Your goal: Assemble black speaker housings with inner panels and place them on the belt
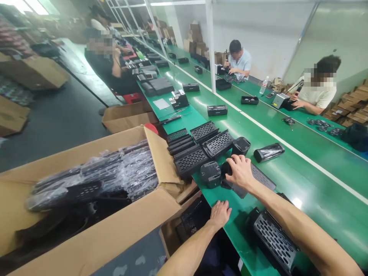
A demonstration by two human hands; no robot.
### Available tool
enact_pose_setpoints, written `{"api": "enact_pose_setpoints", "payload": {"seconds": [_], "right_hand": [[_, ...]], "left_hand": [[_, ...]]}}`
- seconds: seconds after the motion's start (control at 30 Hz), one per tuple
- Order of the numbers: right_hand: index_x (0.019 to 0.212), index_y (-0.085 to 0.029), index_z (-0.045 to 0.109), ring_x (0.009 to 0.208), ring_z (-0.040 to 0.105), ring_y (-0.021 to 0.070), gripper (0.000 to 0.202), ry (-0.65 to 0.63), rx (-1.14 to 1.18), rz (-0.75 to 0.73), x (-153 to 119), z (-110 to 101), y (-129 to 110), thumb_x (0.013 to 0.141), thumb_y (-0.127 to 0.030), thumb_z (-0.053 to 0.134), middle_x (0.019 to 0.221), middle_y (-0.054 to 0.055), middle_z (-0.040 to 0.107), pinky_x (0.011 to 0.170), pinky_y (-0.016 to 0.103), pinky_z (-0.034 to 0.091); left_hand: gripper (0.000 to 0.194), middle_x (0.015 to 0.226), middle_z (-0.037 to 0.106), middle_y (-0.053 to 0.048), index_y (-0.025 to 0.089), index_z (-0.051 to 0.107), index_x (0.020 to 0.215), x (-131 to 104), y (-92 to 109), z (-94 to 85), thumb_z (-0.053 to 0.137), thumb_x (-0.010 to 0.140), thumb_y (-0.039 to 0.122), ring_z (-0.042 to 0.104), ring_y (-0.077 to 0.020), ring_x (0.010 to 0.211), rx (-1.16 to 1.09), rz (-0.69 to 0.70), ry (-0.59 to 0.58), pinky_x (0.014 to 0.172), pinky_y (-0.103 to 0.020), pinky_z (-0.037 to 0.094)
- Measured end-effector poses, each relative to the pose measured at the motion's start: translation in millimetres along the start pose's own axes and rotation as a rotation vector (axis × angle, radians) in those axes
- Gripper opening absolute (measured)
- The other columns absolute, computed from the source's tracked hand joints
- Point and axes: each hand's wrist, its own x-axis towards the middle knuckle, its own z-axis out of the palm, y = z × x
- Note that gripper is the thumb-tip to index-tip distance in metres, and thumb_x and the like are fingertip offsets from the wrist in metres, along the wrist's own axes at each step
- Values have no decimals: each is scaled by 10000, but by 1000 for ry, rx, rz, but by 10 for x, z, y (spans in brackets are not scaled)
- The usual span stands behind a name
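Observation:
My right hand is closed round a black end piece on the green table, fingers curled over its top. Under and beside that hand lies a black perforated panel. My left hand rests at the table's near edge, its fingers loosely bent and nothing visible in them. Two similar black end pieces stand close by, one to the left and one behind. Several perforated black covers lie left of them. A perforated black housing sits beneath my right forearm.
An open cardboard box of plastic-wrapped black parts stands at the left. Black units lie along the green table. A white post rises behind. Several people sit at the benches farther off.

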Motion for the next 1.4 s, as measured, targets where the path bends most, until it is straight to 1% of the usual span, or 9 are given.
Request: {"api": "enact_pose_setpoints", "payload": {"seconds": [0.43, 0.53, 0.63, 0.73, 0.8, 0.9, 1.1, 1.27, 1.4], "right_hand": [[1353, -173, 569, 1405, 409, 372, 606, -131, -1, -164, 736, 202, 25, 793, -267, 784, 1526, 189, 509, 1166, 557, 279], [1380, -177, 556, 1474, 347, 372, 642, -149, 55, -208, 751, 190, 44, 786, -231, 793, 1570, 192, 467, 1196, 608, 226], [1409, -186, 554, 1500, 303, 374, 635, -69, 131, -194, 550, 173, 81, 815, -259, 767, 1590, 181, 438, 1197, 612, 235], [1275, -204, 640, 1357, 485, 303, 334, -27, 190, 91, 122, 258, 103, 966, -321, 596, 1427, 149, 581, 1127, 466, 382], [1130, -219, 685, 1135, 630, 236, 232, -192, 178, 367, -185, 421, 110, 1021, -313, 503, 1206, 104, 689, 979, 343, 476], [1007, -195, 705, 938, 708, 227, 166, -427, 135, 577, -484, 773, 138, 992, -303, 580, 1015, 97, 738, 795, 292, 507], [1115, -141, 693, 1013, 722, 239, 190, -572, 124, 754, -586, 1235, 274, 1016, -277, 605, 1120, 140, 739, 854, 343, 548], [1194, -149, 665, 1029, 699, 223, 284, -584, 164, 817, -667, 1318, 324, 1029, -375, 617, 1161, 85, 711, 929, 435, 567], [1107, -147, 687, 983, 707, 236, 180, -546, 228, 827, -723, 1288, 290, 1011, -278, 610, 1099, 106, 715, 862, 388, 555]], "left_hand": [[285, 1142, 700, -158, 190, 644, 1152, -17, 63, -30, 433, 1019, 328, 572, -336, 1230, -85, 14, -43, 1034, -447, 439], [290, 1124, 703, -162, 177, 646, 1150, -28, 61, -39, 430, 1018, 319, 579, -342, 1201, -78, 30, -49, 1017, -449, 446], [295, 1118, 699, -170, 166, 643, 1165, -40, 63, -47, 428, 1014, 301, 573, -346, 1189, -77, 34, -54, 1008, -455, 445], [300, 1122, 693, -172, 165, 638, 1179, -53, 68, -54, 426, 1012, 295, 562, -345, 1189, -88, 38, -58, 1010, -453, 438], [295, 1120, 690, -172, 166, 637, 1170, -58, 72, -61, 424, 1010, 295, 560, -344, 1181, -98, 40, -64, 1007, -452, 436], [280, 1119, 690, -172, 163, 636, 1144, -62, 77, -75, 430, 1004, 290, 566, -347, 1164, -106, 25, -76, 996, -456, 438], [199, 1116, 704, -153, 190, 637, 1062, -58, 62, -134, 487, 980, 291, 578, -327, 1181, -131, -18, -111, 995, -429, 439], [117, 991, 736, -100, 223, 643, 901, 3, 4, -225, 564, 943, 297, 634, -290, 1128, -255, -88, -153, 981, -401, 444], [165, 913, 747, -78, 226, 645, 862, 89, -62, -336, 550, 953, 326, 687, -267, 992, -456, -185, -156, 905, -384, 481]]}}
